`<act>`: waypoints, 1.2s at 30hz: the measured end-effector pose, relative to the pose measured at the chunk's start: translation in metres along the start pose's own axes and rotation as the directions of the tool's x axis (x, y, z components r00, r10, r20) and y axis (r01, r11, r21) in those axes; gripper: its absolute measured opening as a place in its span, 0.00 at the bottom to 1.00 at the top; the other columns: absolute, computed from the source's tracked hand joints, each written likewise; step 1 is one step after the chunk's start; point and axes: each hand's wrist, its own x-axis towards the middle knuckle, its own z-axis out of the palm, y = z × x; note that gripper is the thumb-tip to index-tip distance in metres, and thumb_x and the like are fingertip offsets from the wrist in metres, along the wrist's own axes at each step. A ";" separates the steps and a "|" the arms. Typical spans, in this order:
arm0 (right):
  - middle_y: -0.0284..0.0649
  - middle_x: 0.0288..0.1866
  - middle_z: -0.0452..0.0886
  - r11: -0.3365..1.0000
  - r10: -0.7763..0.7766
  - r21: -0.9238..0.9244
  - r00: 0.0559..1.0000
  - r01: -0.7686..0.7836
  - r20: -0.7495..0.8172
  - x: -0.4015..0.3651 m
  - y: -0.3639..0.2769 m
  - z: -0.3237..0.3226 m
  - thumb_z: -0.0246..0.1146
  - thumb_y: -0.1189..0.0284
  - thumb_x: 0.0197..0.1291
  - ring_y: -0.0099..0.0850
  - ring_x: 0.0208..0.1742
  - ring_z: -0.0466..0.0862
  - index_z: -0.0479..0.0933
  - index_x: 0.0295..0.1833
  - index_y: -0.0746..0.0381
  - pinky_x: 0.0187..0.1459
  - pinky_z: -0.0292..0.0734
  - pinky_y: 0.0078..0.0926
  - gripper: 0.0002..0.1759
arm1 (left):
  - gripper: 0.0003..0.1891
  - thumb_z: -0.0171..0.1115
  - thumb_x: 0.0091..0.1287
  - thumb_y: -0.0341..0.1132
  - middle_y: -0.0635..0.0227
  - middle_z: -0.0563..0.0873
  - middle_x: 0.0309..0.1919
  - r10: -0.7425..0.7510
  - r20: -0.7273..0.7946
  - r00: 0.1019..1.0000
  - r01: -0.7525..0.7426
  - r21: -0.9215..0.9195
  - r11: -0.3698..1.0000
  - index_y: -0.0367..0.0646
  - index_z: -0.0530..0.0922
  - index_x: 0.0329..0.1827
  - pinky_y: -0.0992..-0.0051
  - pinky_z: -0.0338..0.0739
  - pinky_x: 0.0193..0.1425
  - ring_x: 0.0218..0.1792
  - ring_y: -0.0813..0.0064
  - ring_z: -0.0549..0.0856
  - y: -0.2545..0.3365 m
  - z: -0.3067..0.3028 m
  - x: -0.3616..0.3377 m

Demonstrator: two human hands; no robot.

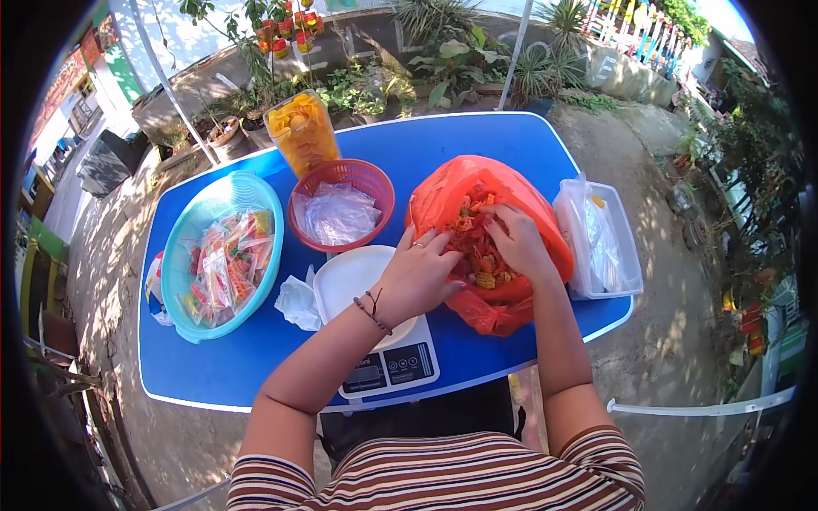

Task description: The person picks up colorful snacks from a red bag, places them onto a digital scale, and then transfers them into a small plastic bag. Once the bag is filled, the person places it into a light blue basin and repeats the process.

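A red plastic bag (532,204) stands open on the table, filled with orange, red and yellow crackers (484,255). My left hand (422,268) lies over the bag's left edge with its fingers spread, the fingertips at the crackers. A ring and a beaded bracelet show on it. On the other side, my right hand (517,243) reaches into the bag, its fingers apart and touching the crackers. Below my left forearm sits a white kitchen scale (423,381) with a white tray (349,271) on top, partly hidden by the arm.
A turquoise basket (176,285) at the left holds several small snack packets. Behind the scale are a red basket (379,183) of clear plastic bags and a tub (302,136) of yellow pieces. A clear box (626,255) stands right. Crumpled white plastic (298,302) lies beside the tray.
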 end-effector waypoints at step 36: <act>0.55 0.37 0.86 0.984 0.032 -0.177 0.999 -0.035 -0.017 -0.005 0.042 -0.028 0.63 0.72 0.60 0.51 0.39 0.87 0.80 0.43 0.69 0.44 0.82 0.45 0.11 | 0.09 0.66 0.61 0.33 0.58 0.88 0.38 -0.101 -0.097 0.990 0.113 0.133 0.985 0.47 0.88 0.44 0.60 0.82 0.51 0.45 0.58 0.88 -0.017 0.007 0.107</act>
